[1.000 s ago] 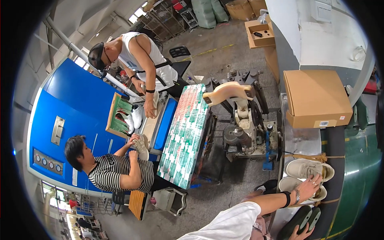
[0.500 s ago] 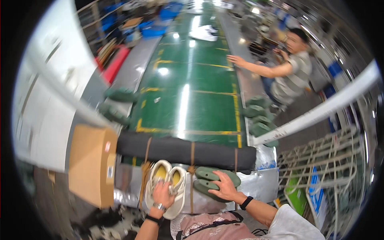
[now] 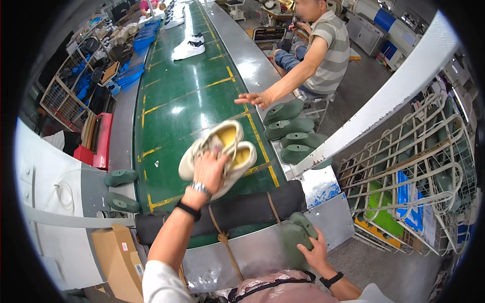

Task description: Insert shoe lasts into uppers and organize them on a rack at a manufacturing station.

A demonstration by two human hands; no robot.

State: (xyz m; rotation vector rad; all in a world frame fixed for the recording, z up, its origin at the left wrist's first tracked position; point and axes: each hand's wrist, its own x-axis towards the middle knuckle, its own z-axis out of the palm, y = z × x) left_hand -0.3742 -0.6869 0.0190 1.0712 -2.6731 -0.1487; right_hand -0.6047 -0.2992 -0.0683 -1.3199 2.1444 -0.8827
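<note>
A pair of cream lace-up shoes (image 3: 234, 177) with yellow insoles is in my left hand (image 3: 209, 170). My fingers close over their laces, and the pair hangs above the near end of the green conveyor belt (image 3: 177, 129). Down by the metal end plate (image 3: 207, 262), my right hand (image 3: 315, 250) grips a pair of dark green shoe lasts (image 3: 294, 242), held with their long sides nearly upright. Part of the lasts lies behind my fingers and thumb.
Several green lasts (image 3: 289, 128) line the belt's right ledge; two more lasts (image 3: 122, 202) lie left. A black padded roll (image 3: 252, 204) crosses the belt's end. A co-worker's hand (image 3: 255, 99) reaches over the belt. White sneakers (image 3: 189, 50) stand farther off. A wire rack (image 3: 404, 151) is right.
My left hand has carried the cream shoes forward, from the near edge out over the belt. My right hand has turned the lasts and moved them right. The whole view has shifted.
</note>
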